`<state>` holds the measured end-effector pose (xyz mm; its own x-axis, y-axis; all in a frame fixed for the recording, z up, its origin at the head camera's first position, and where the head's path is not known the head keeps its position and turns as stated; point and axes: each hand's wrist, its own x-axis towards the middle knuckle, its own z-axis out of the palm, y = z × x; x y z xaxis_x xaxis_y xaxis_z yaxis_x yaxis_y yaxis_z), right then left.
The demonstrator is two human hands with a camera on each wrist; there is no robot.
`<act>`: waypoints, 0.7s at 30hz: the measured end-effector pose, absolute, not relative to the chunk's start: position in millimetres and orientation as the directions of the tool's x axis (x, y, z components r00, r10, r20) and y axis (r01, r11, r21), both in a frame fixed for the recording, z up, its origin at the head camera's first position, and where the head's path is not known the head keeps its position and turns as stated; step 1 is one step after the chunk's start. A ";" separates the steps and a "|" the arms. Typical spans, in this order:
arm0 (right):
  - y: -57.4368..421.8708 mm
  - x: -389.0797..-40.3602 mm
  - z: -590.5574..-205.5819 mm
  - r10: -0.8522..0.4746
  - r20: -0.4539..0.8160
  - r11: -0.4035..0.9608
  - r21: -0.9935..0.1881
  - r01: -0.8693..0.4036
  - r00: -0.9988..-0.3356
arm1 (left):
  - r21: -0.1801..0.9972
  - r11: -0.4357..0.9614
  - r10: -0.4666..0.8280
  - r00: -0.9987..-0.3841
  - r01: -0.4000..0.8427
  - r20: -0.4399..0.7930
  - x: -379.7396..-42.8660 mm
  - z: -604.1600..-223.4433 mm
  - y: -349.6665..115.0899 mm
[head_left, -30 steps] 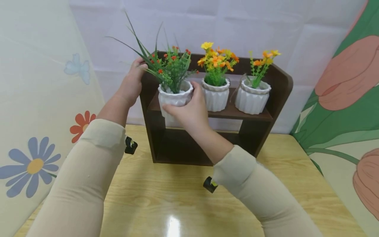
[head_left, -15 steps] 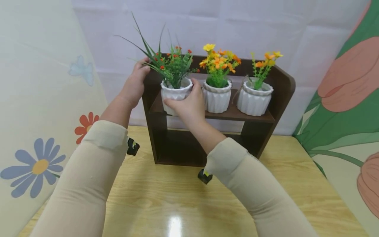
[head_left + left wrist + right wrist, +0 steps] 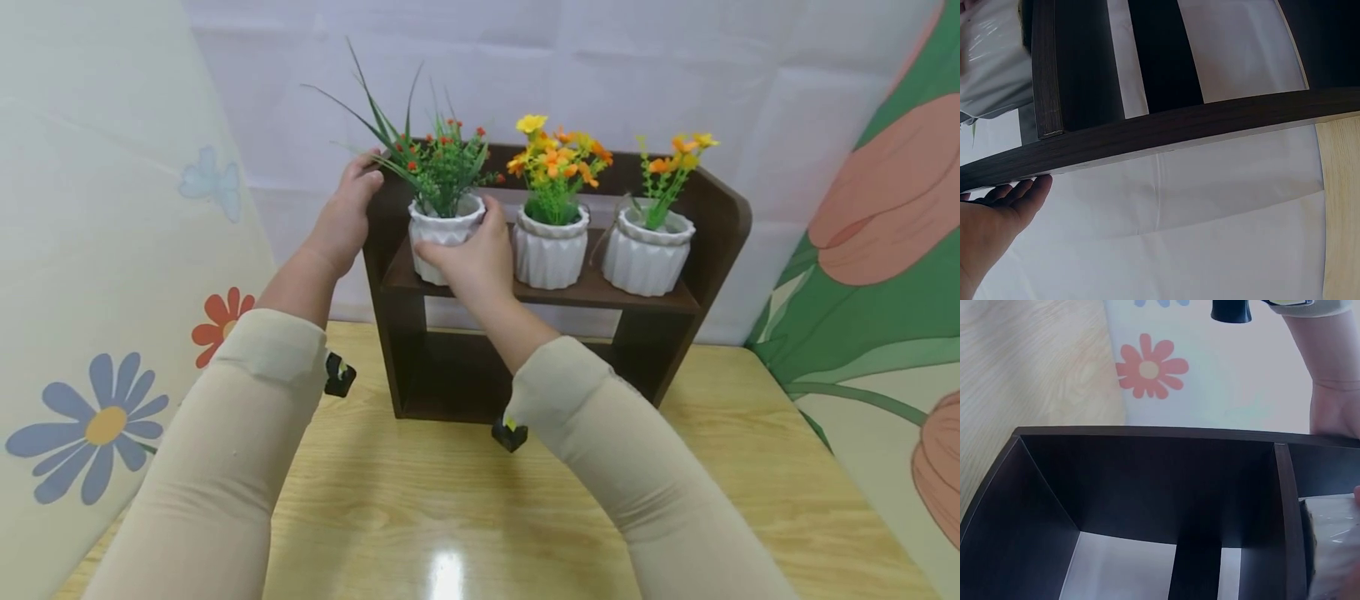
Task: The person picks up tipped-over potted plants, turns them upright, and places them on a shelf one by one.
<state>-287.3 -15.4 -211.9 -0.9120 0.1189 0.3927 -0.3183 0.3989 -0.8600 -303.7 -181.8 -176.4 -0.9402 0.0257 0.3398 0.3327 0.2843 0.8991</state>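
Observation:
My right hand (image 3: 480, 262) grips a white ribbed flower pot (image 3: 429, 262) from its right side, the thumb across its front. Grass blades and small red flowers (image 3: 442, 158) rise from this pot. It stands upright at the left end of the upper board of a dark brown two-tier shelf (image 3: 386, 333); its white wall (image 3: 1333, 544) shows right at the board in the right wrist view. My left hand (image 3: 347, 212) touches the shelf's left side panel near the top. In the left wrist view its extended fingers (image 3: 1036, 192) lie against the panel's outer face.
Two more white pots, one with yellow-orange flowers (image 3: 551, 254) and one with fewer blooms (image 3: 648, 258), stand to the right on the same board. The shelf stands on a light wooden table (image 3: 390, 500). A white cloth (image 3: 480, 83) hangs behind it.
My right hand has moved the grass-and-red-flower pot slightly back and down onto the upper board. The left hand stays at the side panel. The head view has shifted slightly.

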 end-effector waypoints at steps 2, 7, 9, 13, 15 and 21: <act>-16.4 -289.2 -212.1 0.120 0.393 0.403 -0.859 -0.317 -0.912 | 0.900 0.277 0.031 -0.939 0.336 0.341 -304.8 -177.0 -181.7; -18.9 -293.7 -213.1 0.130 0.396 0.417 -0.854 -0.312 -0.909 | 0.900 0.274 0.032 -0.938 0.339 0.344 -306.5 -177.8 -182.2; -19.7 -294.8 -213.4 0.137 0.395 0.425 -0.852 -0.306 -0.908 | 0.901 0.273 0.031 -0.939 0.338 0.343 -306.7 -177.9 -182.3; -20.3 -296.6 -213.4 0.146 0.383 0.431 -0.855 -0.289 -0.912 | 0.904 0.272 0.031 -0.942 0.331 0.336 -306.2 -177.7 -182.0; -20.6 -296.9 -213.2 0.147 0.379 0.429 -0.857 -0.286 -0.914 | 0.904 0.277 0.029 -0.944 0.325 0.330 -305.7 -177.5 -181.8; -22.0 -297.3 -212.8 0.145 0.369 0.441 -0.855 -0.274 -0.918 | 0.903 0.283 0.026 -0.943 0.325 0.331 -305.0 -176.7 -181.1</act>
